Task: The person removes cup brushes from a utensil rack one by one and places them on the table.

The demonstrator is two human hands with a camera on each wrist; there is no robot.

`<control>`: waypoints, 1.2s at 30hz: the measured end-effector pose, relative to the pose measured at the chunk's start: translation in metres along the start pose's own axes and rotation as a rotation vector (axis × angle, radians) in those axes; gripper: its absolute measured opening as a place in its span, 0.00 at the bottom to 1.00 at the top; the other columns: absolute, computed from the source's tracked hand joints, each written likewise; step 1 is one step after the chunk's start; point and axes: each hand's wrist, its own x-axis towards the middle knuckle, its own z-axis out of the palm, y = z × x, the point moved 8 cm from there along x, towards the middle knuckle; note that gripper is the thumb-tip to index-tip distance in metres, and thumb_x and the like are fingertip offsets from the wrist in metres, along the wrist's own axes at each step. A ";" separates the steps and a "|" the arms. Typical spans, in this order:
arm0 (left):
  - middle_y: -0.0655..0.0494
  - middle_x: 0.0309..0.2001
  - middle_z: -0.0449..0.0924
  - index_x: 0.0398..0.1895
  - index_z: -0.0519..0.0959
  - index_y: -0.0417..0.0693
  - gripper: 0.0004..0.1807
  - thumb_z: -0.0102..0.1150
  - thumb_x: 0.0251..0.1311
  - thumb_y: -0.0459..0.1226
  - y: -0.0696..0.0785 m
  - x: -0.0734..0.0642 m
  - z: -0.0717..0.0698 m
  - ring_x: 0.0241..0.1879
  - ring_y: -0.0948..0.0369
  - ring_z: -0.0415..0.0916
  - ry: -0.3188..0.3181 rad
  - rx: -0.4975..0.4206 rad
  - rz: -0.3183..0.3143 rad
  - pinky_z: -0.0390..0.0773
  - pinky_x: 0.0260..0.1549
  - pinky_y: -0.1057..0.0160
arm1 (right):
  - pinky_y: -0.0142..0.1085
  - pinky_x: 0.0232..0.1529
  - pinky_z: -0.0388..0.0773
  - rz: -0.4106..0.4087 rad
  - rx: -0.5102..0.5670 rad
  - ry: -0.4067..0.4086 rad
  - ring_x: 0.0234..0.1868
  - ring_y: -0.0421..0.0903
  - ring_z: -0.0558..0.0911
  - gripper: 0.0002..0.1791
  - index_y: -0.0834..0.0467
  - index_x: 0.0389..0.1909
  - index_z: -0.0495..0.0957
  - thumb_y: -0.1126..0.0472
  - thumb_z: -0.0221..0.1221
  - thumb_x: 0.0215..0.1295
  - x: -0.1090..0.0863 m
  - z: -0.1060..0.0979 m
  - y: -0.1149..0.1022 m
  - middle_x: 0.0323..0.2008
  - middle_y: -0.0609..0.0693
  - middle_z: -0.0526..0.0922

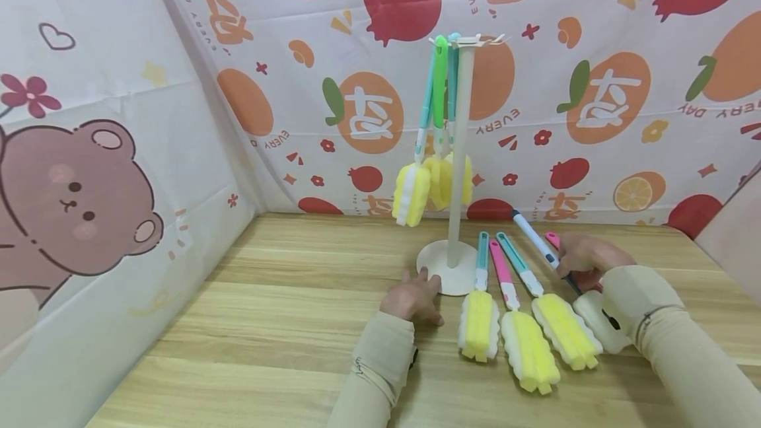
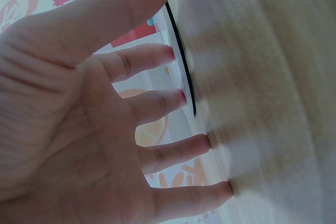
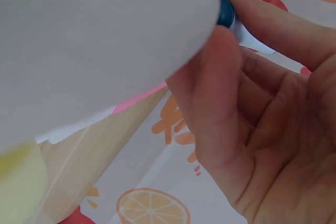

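Observation:
My right hand point(image 1: 588, 259) pinches the handle of a sponge brush point(image 1: 535, 238), white and dark blue, tilted above the table's right side. Its white sponge head point(image 3: 105, 40) fills much of the right wrist view, and thumb and fingers meet on the dark part of the handle. My left hand point(image 1: 413, 297) has its fingers spread, fingertips at the round white base point(image 1: 431, 256) of a rack and on the table beside it. Between the hands lie a teal brush point(image 1: 479, 322), a pink brush point(image 1: 526, 342) and another teal brush point(image 1: 565, 329), all with yellow-and-white sponge heads.
The rack's white post point(image 1: 460, 150) carries hooks at its top. A green-handled brush point(image 1: 440, 84) and teal-handled brushes point(image 1: 410, 193) hang on its left side. A pink handle point(image 1: 553, 240) shows behind my right hand. Printed cloth point(image 1: 285, 170) encloses the wooden table point(image 1: 267, 322).

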 end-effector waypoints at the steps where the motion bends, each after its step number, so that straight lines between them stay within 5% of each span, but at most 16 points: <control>1: 0.42 0.77 0.57 0.50 0.74 0.47 0.24 0.75 0.56 0.43 0.000 0.000 0.000 0.73 0.37 0.53 0.000 0.000 0.000 0.71 0.57 0.36 | 0.38 0.32 0.82 -0.002 -0.010 0.002 0.31 0.51 0.77 0.08 0.67 0.37 0.74 0.68 0.62 0.63 0.000 0.000 0.000 0.30 0.58 0.75; 26: 0.42 0.77 0.57 0.51 0.74 0.47 0.24 0.75 0.56 0.44 -0.001 0.000 0.001 0.73 0.36 0.52 0.004 -0.003 0.004 0.71 0.57 0.35 | 0.38 0.33 0.82 -0.013 -0.003 -0.049 0.31 0.51 0.79 0.06 0.67 0.39 0.74 0.69 0.61 0.66 0.001 0.005 -0.002 0.30 0.57 0.78; 36: 0.42 0.76 0.58 0.50 0.74 0.47 0.24 0.75 0.56 0.43 0.000 0.000 0.000 0.73 0.37 0.53 0.006 -0.002 0.007 0.72 0.56 0.36 | 0.38 0.31 0.81 -0.097 -0.023 -0.016 0.28 0.48 0.78 0.05 0.68 0.38 0.77 0.68 0.61 0.68 -0.002 -0.003 -0.017 0.28 0.56 0.79</control>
